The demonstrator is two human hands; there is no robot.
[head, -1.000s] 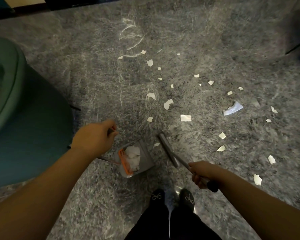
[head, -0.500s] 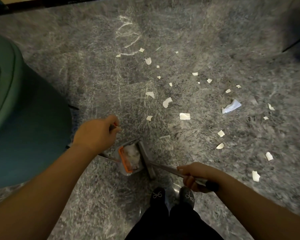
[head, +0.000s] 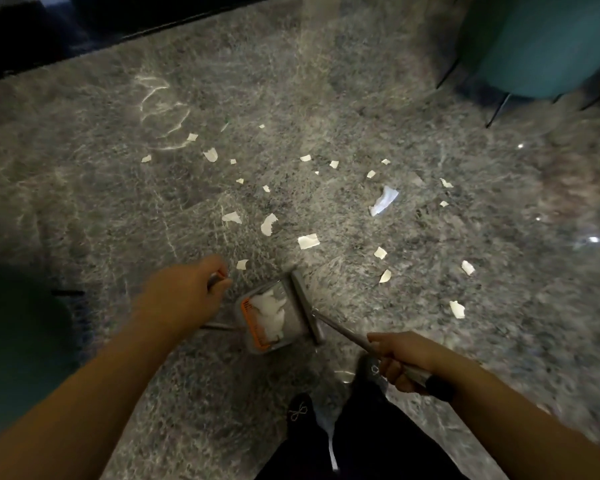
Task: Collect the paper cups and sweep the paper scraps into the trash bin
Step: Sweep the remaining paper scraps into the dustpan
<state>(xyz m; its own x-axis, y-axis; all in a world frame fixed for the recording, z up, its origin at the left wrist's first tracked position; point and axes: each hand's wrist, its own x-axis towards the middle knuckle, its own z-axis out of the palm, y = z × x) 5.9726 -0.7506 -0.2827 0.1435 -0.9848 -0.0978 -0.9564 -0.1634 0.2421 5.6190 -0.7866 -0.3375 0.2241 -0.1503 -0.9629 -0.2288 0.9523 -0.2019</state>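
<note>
My left hand (head: 184, 292) grips the upright handle of a grey dustpan (head: 291, 332) that rests on the floor and holds a heap of white paper (head: 269, 311) beside an orange comb edge. My right hand (head: 406, 358) grips the metal broom handle (head: 343, 332). The grey broom head (head: 305, 304) lies against the dustpan's open mouth. Several white paper scraps (head: 307, 241) lie scattered on the grey speckled floor beyond, with one larger crumpled piece (head: 383, 200) to the right. No paper cups are in view.
A teal round seat (head: 548, 46) on thin dark legs stands at the top right. A dark teal shape (head: 18, 327) fills the left edge. My black shoes (head: 300, 415) are just behind the dustpan. A dark band (head: 84, 32) runs along the top left.
The view has swung right: the teal shape at the left has slid out and another seat has appeared top right. The broom head was drawn in to the dustpan mouth and stays there.
</note>
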